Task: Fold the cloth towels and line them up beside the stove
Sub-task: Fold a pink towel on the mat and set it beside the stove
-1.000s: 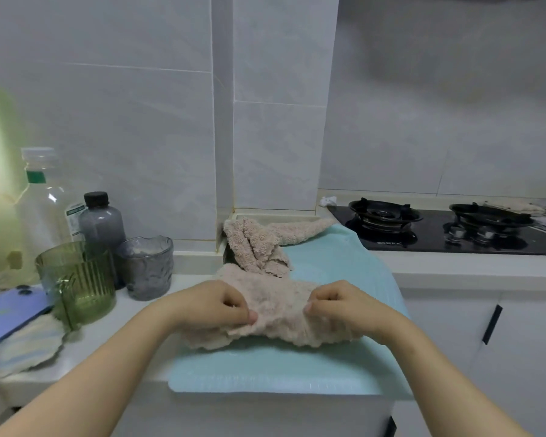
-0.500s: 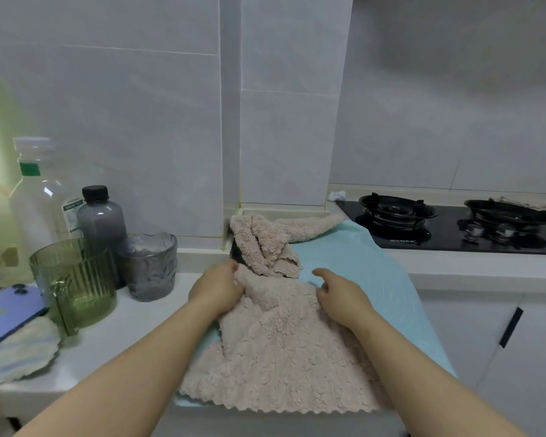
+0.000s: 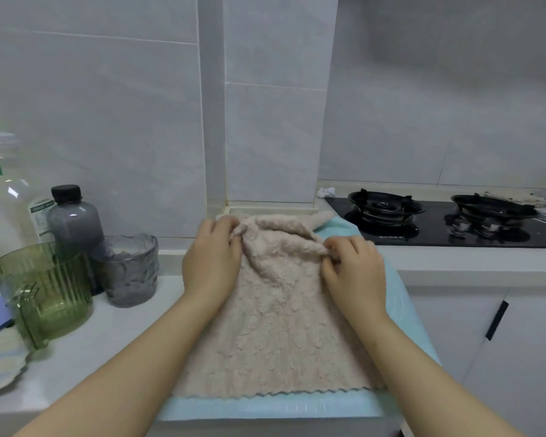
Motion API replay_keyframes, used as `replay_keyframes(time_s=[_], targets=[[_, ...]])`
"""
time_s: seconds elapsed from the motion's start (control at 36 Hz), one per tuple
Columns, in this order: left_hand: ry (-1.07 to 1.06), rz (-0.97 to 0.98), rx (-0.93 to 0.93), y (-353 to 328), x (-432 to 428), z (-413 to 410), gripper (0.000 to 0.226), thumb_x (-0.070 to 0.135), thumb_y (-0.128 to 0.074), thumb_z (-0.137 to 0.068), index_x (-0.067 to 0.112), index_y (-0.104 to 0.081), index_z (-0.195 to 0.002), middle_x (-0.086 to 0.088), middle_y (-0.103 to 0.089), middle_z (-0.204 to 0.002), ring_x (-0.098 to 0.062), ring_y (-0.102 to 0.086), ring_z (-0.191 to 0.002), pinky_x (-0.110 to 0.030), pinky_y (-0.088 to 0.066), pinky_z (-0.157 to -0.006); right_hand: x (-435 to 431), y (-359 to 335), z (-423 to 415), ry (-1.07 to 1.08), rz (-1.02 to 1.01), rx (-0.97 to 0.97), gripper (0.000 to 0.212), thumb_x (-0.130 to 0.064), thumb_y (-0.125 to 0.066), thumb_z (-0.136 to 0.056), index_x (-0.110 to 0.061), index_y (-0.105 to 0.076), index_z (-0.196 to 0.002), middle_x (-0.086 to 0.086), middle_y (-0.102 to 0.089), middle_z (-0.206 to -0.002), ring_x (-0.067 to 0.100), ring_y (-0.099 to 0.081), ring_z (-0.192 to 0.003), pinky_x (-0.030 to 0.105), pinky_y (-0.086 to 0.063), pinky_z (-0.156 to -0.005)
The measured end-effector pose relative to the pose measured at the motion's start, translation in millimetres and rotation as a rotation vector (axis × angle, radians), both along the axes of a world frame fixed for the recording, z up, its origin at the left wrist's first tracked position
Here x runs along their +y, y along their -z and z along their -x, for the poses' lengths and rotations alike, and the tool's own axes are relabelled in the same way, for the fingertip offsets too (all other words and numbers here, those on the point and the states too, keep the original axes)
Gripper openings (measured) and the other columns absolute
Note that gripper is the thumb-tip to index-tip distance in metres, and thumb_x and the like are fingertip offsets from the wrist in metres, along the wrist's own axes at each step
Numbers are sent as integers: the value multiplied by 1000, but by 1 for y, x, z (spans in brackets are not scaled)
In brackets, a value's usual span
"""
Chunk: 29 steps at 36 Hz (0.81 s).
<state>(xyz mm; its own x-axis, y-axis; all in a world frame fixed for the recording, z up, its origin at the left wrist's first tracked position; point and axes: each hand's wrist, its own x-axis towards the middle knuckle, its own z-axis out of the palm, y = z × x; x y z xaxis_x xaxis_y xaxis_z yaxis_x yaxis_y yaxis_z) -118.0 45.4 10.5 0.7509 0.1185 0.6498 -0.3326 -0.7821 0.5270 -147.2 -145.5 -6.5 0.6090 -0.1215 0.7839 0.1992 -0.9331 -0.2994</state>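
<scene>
Your left hand (image 3: pixel 212 257) and right hand (image 3: pixel 355 269) pinch the bunched far edge of the towel (image 3: pixel 275 329), centre frame; uneven pulling risks a skewed fold.

Fluffy matt beige cloth towel (image 3: pixel 278 326), smooth teal mat (image 3: pixel 401 298) (perhaps silicone), glossy black stove (image 3: pixel 435 231), ribbed green glass cup (image 3: pixel 44 294)

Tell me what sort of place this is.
Most likely a home kitchen: a two-burner gas stove is set into the counter, the wall is tiled, and a green cup and a dark bottle stand left of the towel.
</scene>
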Motion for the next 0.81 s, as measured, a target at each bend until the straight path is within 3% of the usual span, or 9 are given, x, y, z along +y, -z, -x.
replay_keyframes(time_s=[0.06, 0.11, 0.19, 0.31, 0.39, 0.56, 0.64, 0.69, 0.81], targets=[[2, -79, 56, -1, -8, -6, 43, 17, -44, -92, 21, -40, -135, -9, -40, -132, -32, -45, -115, -39, -41, -84, 1, -2, -3, 118, 56, 160, 43, -12, -54, -77, -16, -58, -119, 13, -55, -121, 35, -55, -98, 40, -39, -74], [-7, -215, 217, 7, -14, -12, 60, 24, -44, -92, 23, -18, -145, -9, -13, -151, -34, -29, -129, -43, -34, -100, -2, 5, -6, 194, 71, 424, 57, -22, -45, -90, -26, -27, -143, 10, -19, -152, 32, -32, -129, 41, -30, -100], [46, -359, 362, 27, -18, -13, 70, 36, -47, -91, 26, -6, -148, -5, 8, -156, -30, -9, -141, -42, -24, -110, -5, 18, -4, 132, 80, 612, 55, -33, -36, -95, -30, -17, -146, 2, -4, -157, 27, -16, -139, 40, -19, -108], [131, -559, 517, 54, -11, -12, 62, 49, -36, -94, 30, -13, -147, -2, -1, -158, -24, -7, -144, -41, -18, -115, -7, 33, 0, 48, 128, 804, 47, -40, -30, -97, -30, -28, -143, -2, -26, -152, 24, -25, -136, 40, -21, -108], [160, -579, 621, 59, -6, -8, 53, 50, -26, -96, 30, -22, -145, -1, -15, -156, -19, -15, -142, -41, -17, -113, -8, 33, 1, 28, 141, 834, 46, -41, -27, -98, -29, -34, -141, -4, -34, -147, 22, -29, -134, 40, -22, -107], [185, -552, 346, 56, 1, 8, 35, 37, -42, -94, 28, -49, -127, 4, -48, -126, -17, -41, -123, -31, -32, -95, -11, 32, 18, -39, 130, 735, 39, -37, -36, -96, -27, -44, -133, -5, -45, -139, 19, -37, -128, 34, -27, -103], [204, -475, 67, 56, 11, 28, 15, 24, -59, -85, 25, -69, -95, 4, -63, -92, -23, -56, -97, -32, -36, -77, -19, 35, 34, -110, 100, 582, 26, -32, -47, -93, -25, -56, -117, -6, -53, -120, 16, -43, -116, 29, -32, -94], [216, -427, -41, 61, 20, 33, 6, 19, -65, -77, 22, -70, -80, 6, -60, -72, -23, -58, -78, -28, -36, -67, -24, 37, 44, -159, 106, 529, 17, -28, -51, -91, -24, -59, -106, -8, -52, -102, 14, -45, -103, 25, -33, -86], [374, -314, 216, 63, 34, 47, 9, 23, -58, -88, 26, -66, -91, 12, -55, -82, -7, -50, -82, -18, -37, -69, -28, 36, 61, -277, 59, 581, 9, -21, -56, -89, -29, -59, -85, -10, -55, -83, 13, -46, -89, 22, -34, -77]])
